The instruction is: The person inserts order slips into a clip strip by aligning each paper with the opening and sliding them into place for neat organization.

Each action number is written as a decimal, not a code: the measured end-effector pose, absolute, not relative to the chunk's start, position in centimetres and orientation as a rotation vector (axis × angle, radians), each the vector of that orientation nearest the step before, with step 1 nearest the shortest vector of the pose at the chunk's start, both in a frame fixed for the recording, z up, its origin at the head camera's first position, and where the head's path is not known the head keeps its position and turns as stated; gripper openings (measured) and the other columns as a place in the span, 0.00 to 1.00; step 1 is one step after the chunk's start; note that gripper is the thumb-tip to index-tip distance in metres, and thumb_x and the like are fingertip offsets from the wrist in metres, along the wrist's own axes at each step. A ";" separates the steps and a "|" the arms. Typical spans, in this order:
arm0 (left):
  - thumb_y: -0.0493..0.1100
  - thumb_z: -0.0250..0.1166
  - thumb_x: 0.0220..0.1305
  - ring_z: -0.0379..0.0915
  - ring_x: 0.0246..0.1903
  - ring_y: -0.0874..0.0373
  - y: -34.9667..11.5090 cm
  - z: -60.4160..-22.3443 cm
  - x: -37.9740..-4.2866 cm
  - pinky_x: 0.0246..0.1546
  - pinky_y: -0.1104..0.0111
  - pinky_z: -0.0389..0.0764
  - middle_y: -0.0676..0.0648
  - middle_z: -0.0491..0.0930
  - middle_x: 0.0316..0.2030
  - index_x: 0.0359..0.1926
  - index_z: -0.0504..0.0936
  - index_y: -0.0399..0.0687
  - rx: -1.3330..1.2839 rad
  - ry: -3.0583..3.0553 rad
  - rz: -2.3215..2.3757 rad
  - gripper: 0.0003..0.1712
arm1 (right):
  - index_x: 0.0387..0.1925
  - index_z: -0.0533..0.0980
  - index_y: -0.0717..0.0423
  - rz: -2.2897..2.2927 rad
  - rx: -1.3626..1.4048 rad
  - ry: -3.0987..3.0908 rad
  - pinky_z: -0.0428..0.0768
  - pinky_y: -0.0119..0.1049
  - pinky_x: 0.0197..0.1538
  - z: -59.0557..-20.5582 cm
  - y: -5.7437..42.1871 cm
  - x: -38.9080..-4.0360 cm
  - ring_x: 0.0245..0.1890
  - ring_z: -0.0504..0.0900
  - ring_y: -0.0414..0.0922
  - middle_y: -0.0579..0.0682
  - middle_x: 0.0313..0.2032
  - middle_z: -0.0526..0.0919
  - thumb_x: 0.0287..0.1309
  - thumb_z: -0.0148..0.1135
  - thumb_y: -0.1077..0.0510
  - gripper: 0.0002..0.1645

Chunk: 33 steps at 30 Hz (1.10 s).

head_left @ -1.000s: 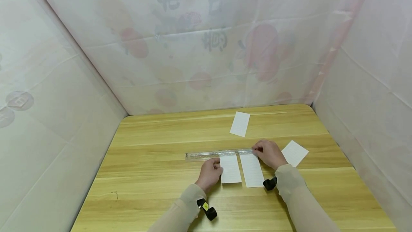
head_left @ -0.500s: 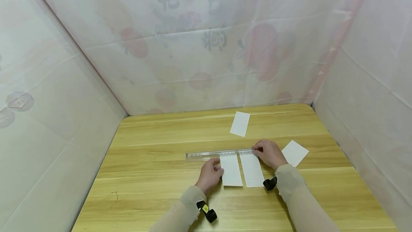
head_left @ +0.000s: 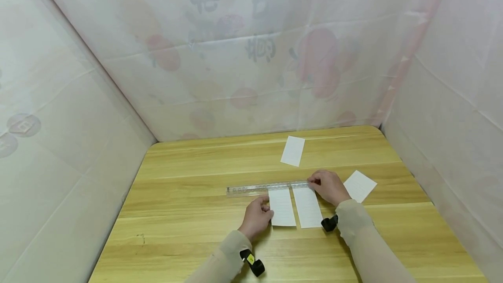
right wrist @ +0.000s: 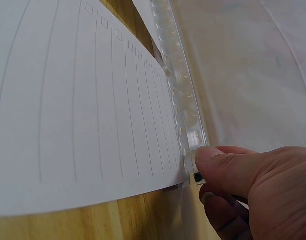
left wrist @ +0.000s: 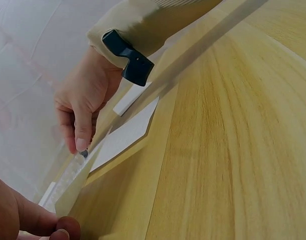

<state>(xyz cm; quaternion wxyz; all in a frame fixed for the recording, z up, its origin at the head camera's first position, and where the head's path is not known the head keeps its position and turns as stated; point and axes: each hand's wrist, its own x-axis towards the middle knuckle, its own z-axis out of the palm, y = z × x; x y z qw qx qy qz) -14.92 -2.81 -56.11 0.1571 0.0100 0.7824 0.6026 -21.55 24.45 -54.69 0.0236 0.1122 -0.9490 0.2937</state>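
Note:
A clear plastic ruler (head_left: 247, 190) lies across the top edges of two white lined paper cards on the wooden table. My right hand (head_left: 329, 187) pinches the ruler's right end between thumb and fingers, as the right wrist view shows close up. Below the ruler, the left card (head_left: 282, 211) and the right card (head_left: 308, 208) lie side by side with a narrow gap. My left hand (head_left: 256, 218) holds the left card by its left edge with curled fingers. In the left wrist view that card (left wrist: 75, 187) tilts up at my fingertips.
One loose white card (head_left: 293, 151) lies toward the back of the table (head_left: 177, 226). Another card (head_left: 359, 186) lies to the right, beside my right wrist. Printed cloth walls (head_left: 243, 73) enclose the table at the back and both sides.
The left card has slid slightly toward me and right, narrowing the gap to the right card. My left fingers have shifted a little down its edge. The right hand and ruler stay put.

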 end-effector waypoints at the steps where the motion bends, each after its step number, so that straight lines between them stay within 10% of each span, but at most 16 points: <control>1: 0.30 0.59 0.64 0.69 0.24 0.60 -2.8 -56.1 -15.0 0.20 0.70 0.70 0.50 0.76 0.30 0.63 0.69 0.34 0.033 2.239 1.723 0.26 | 0.34 0.86 0.48 0.909 0.345 -2.937 0.76 0.40 0.37 -54.7 24.5 -21.6 0.33 0.77 0.41 0.42 0.35 0.82 0.57 0.68 0.59 0.04; 33: 0.28 0.60 0.62 0.73 0.27 0.62 -2.3 -55.9 -15.5 0.25 0.69 0.75 0.49 0.78 0.31 0.62 0.70 0.29 0.066 2.329 1.667 0.26 | 0.33 0.85 0.48 0.918 0.350 -2.923 0.77 0.40 0.37 -54.9 24.5 -21.6 0.33 0.78 0.41 0.43 0.35 0.83 0.57 0.68 0.60 0.04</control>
